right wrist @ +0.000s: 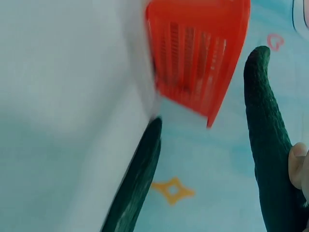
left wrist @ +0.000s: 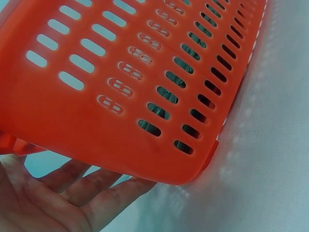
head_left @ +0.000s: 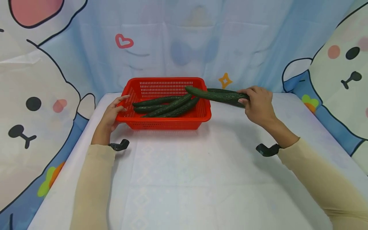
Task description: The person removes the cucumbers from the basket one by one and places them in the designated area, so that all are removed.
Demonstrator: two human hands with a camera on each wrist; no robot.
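Note:
A red plastic basket point(head_left: 161, 124) with slotted walls stands on the table, several long dark green cucumbers point(head_left: 172, 107) lying inside. My left hand point(head_left: 110, 113) grips its left end, fingers at the rim; in the left wrist view the fingers point(left wrist: 104, 195) pass along the lower edge of the slotted wall point(left wrist: 87, 116). My right hand point(head_left: 258, 105) holds another cucumber point(head_left: 214, 95) by its right end, right of the basket. The far tip of this cucumber overlaps the basket's right rim in the head view. In the right wrist view it point(right wrist: 268, 135) points up beside the thumb point(right wrist: 297, 164).
Behind the held cucumber, a further cucumber point(right wrist: 133, 179) lies on the table to the right of the basket, partly hidden in the head view. A white cloth point(head_left: 184, 179) covers the table. A light blue cartoon curtain point(head_left: 172, 38) hangs close behind the basket.

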